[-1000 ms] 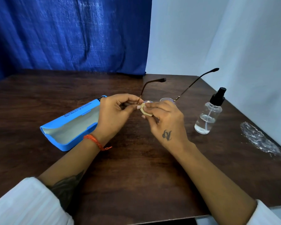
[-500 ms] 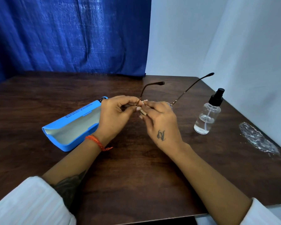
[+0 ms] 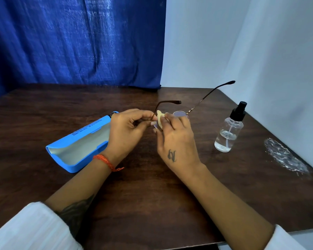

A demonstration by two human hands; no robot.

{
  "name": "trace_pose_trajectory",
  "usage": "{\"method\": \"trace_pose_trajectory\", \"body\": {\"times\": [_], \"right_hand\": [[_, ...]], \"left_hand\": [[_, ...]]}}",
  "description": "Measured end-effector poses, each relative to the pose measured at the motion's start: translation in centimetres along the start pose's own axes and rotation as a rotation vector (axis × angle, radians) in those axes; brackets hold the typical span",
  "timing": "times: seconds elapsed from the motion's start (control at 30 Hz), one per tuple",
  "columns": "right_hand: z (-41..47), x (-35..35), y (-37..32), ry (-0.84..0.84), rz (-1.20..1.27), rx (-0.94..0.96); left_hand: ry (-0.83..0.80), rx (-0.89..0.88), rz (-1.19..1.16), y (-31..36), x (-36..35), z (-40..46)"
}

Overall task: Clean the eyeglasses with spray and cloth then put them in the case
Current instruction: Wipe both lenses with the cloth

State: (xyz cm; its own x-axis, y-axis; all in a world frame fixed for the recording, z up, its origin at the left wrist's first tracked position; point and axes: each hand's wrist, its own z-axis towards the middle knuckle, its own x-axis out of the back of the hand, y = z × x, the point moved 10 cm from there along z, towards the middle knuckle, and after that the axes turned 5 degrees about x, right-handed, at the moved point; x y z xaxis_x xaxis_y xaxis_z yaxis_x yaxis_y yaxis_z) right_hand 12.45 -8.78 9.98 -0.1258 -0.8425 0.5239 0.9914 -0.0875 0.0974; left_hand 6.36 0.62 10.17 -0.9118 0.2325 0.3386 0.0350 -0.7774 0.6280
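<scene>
Thin brown-framed eyeglasses (image 3: 197,105) hang above the table's middle, temples open and pointing away from me. My left hand (image 3: 126,129) pinches the frame at its left hinge. My right hand (image 3: 175,139) presses a small cream cloth (image 3: 159,116) against the left lens, which it mostly hides; the right lens shows above its fingers. An open blue case (image 3: 76,147) with a pale lining lies on the table left of my hands. A clear spray bottle (image 3: 229,132) with a black pump stands upright to the right.
The dark wooden table (image 3: 143,195) ends at a near edge close to my sleeves. A crumpled clear plastic wrapper (image 3: 285,157) lies near the right edge. A blue curtain and white walls close off the back and right.
My right hand has shifted on the left lens, and the cloth now shows above its fingers after being mostly hidden. The glasses tilted slightly. Case and bottle stayed put.
</scene>
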Motion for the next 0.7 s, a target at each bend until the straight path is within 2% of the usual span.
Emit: {"method": "trace_pose_trajectory", "body": {"times": [0.1, 0.2, 0.37, 0.53, 0.63, 0.7], "right_hand": [[-0.3, -1.3, 0.9, -0.071, 0.128, -0.063], [-0.4, -1.6, 1.8, -0.071, 0.285, -0.112], [-0.3, -0.6, 3.0, 0.037, 0.43, -0.12], [-0.4, 0.4, 3.9, 0.11, 0.437, -0.08], [-0.6, 1.2, 4.8, 0.175, 0.438, -0.152], [-1.2, 1.9, 6.2, 0.25, 0.516, -0.282]], "left_hand": [[0.016, 0.001, 0.001, -0.3, 0.2, 0.0], [0.027, 0.014, -0.018, -0.7, 0.2, 0.0], [0.002, 0.04, -0.045, -1.0, -0.1, 0.0], [0.046, 0.085, -0.064, -1.1, 1.1, 0.4], [0.057, 0.098, -0.072, -0.9, 1.4, 0.5], [0.083, 0.12, -0.093, -1.1, 2.0, 0.6]]}}
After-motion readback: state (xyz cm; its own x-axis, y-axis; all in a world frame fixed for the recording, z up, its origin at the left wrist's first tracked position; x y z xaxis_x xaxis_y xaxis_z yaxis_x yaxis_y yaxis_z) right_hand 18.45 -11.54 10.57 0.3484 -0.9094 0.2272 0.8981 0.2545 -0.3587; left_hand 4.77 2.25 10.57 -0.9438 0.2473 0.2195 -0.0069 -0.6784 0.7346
